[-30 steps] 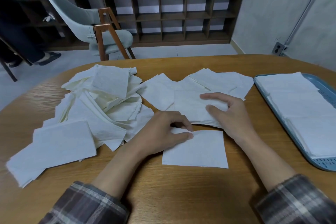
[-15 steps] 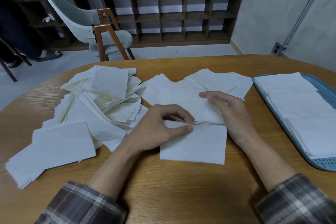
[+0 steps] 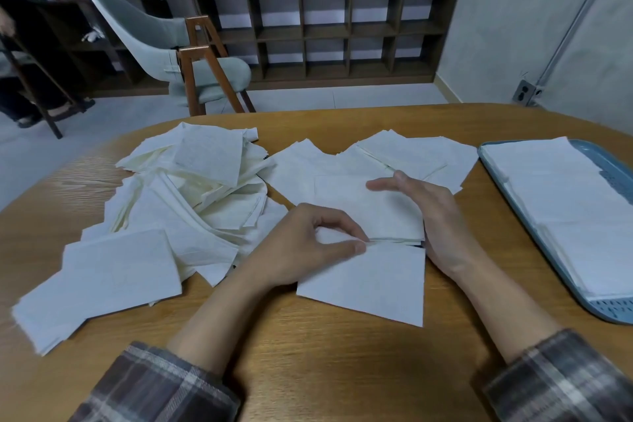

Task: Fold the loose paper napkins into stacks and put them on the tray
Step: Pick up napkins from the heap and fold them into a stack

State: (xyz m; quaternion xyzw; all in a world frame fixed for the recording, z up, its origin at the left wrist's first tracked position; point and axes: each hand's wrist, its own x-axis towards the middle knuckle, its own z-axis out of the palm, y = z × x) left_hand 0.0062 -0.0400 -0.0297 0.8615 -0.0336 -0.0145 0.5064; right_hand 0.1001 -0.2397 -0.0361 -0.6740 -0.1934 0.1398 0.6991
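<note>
Paper heap [image 3: 191, 202] crowds the left hand [image 3: 308, 247] pinching a napkin [image 3: 370, 281]; right hand [image 3: 435, 216] straight-fingered, tray [image 3: 613, 311] beyond.

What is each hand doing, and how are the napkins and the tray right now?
Left hand: pinching the far edge of the front napkin.
Right hand: open, fingers straight, at the middle stack.
Front napkin: lying flat, far edge pinched.
Middle stack: neat, beside the right hand.
Loose napkin pile: messy heap, untouched.
Tray: holding neat napkin stacks.
</note>
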